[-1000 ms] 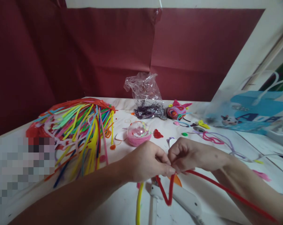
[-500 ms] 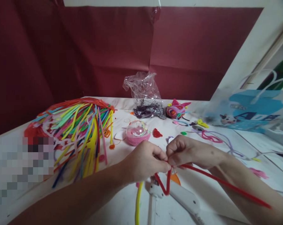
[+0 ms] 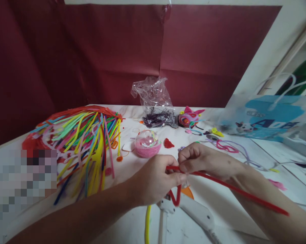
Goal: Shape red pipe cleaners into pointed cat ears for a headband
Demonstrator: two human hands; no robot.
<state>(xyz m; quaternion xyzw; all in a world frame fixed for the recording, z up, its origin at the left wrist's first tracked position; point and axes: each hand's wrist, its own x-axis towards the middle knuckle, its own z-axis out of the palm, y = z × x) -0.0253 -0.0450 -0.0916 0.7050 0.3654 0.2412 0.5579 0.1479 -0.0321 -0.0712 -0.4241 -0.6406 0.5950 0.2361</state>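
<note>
My left hand and my right hand meet at the middle of the table, both pinched on one red pipe cleaner. Its long end runs down to the right along my right forearm. A short bent V of it hangs below my left fingers. Under my hands lies a white glue gun and a yellow pipe cleaner. An orange piece shows just beneath the hands.
A big pile of coloured pipe cleaners covers the table's left. Behind my hands sit a pink-based clear dome, a clear plastic bag, a pink creature figure and a blue bag at right. Loose scraps lie around.
Both hands have risen a little and the bent V below them has grown shorter; a red end now pokes out leftward between my left fingers.
</note>
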